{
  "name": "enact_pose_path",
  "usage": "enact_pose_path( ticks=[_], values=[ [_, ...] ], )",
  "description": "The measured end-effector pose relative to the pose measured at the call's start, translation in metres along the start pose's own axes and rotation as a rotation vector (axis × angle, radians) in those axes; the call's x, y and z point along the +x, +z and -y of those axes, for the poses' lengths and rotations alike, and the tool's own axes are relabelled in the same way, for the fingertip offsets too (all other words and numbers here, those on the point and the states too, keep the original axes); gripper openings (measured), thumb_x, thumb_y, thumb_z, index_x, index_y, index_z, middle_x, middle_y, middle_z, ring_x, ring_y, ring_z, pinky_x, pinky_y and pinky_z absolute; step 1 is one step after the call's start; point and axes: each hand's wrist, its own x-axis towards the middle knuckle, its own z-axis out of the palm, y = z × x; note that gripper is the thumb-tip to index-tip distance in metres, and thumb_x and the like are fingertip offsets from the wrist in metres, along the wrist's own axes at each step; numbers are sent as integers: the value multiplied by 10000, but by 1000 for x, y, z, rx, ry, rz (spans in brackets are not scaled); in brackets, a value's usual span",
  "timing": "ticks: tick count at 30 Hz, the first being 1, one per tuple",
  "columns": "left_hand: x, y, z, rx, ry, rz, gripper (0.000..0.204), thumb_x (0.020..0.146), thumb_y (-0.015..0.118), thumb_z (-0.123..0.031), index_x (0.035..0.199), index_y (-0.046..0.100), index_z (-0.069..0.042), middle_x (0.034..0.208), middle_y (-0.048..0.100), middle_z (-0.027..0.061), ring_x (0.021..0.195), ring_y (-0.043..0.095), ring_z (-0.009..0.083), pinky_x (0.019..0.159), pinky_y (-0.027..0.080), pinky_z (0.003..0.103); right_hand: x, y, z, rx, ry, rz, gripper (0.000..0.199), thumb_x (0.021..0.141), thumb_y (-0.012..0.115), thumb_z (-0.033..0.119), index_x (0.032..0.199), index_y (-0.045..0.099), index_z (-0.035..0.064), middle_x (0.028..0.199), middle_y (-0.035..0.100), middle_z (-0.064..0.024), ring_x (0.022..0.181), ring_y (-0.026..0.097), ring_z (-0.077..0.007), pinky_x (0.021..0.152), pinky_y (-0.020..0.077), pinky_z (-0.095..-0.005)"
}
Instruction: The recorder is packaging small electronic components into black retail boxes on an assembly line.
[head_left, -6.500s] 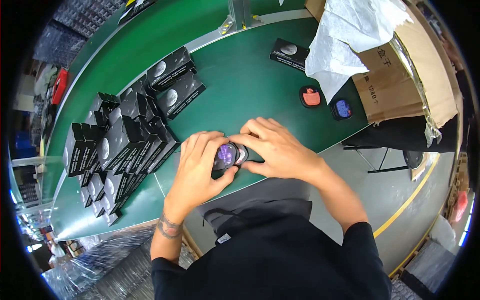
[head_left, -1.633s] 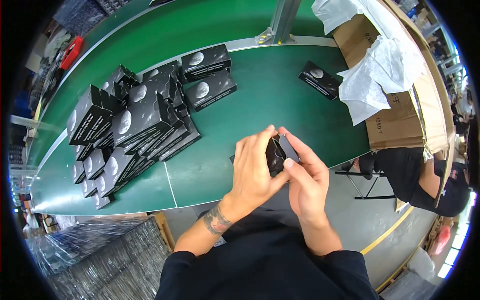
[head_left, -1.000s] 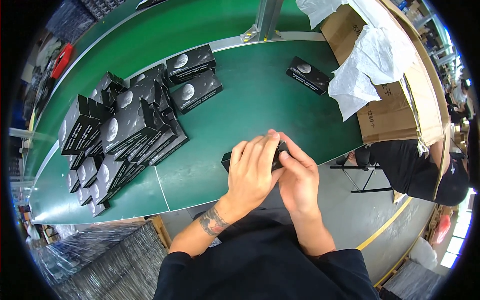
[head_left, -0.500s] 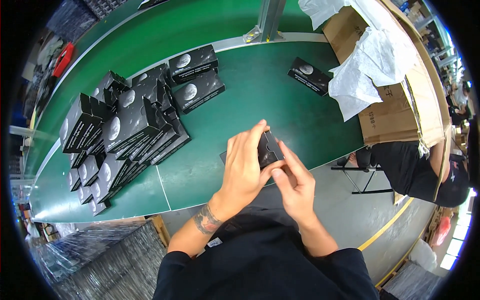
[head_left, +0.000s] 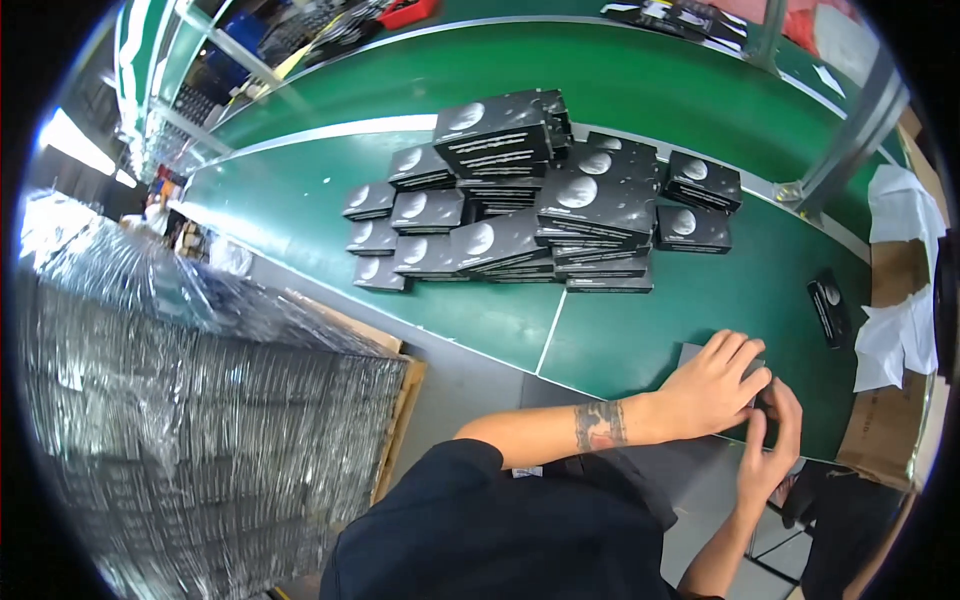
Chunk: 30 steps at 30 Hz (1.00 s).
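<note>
At the table's near edge on the right, my left hand (head_left: pixel 712 388) lies over a small dark cardboard box, fingers bent around it. My right hand (head_left: pixel 772 435) grips the box's right end, thumb and fingers closed on it. Most of the box is hidden by my hands. A grey flat corner (head_left: pixel 690 354) shows just left of my left fingers; I cannot tell if it belongs to the box. Beyond my hands, black moon-printed boxes (head_left: pixel 597 197) are piled on the green table (head_left: pixel 640 320). A single black box (head_left: pixel 829 309) lies apart at the right.
An open brown carton (head_left: pixel 880 430) with white tissue paper (head_left: pixel 900 335) stands at the right edge. A metal post (head_left: pixel 850 140) rises behind the table. At lower left is a plastic-wrapped stack (head_left: pixel 200 430) on a wooden pallet (head_left: pixel 400 425). Part of a seated person (head_left: pixel 850 520) shows lower right.
The view has swung left, so the table, piled boxes and my hands appear further right. My left hand now covers more of the held box; both hands remain on it.
</note>
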Motion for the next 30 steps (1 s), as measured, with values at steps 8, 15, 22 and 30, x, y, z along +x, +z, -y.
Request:
enact_pose_path(
  ticks=[8,15,22,30],
  values=[
    [-42,-74,6,-6,120,211,485,779,847,-289,1110,636,-3,1359,586,200,1234,584,354,1037,482,476,-1,18,-39,60,151,-110,394,959,610,-44,1349,641,-1,1215,710,-127,957,660,-202,840,516,-325],
    [-63,-219,61,417,-133,-188,466,685,947,-121,993,603,-49,1335,681,229,1241,653,402,1029,506,490,-11,5,-34,43,235,-196,316,937,649,-27,1248,691,11,1150,710,-126,969,684,-220,872,530,-329],
    [-86,-259,124,617,-218,-28,482,804,862,-188,1187,628,-11,1479,612,183,1405,533,399,1200,370,535,49,-12,-48,-178,-58,-259,351,844,774,59,1185,700,23,1248,669,-164,1151,628,-359,980,510,-446],
    [-58,-174,54,262,6,-116,321,819,848,-150,1081,688,-52,1133,709,114,1033,679,350,924,523,482,111,-2,-112,-196,29,-26,492,837,760,46,1289,569,18,1288,623,-181,1216,595,-388,1060,466,-424]
  ],
)
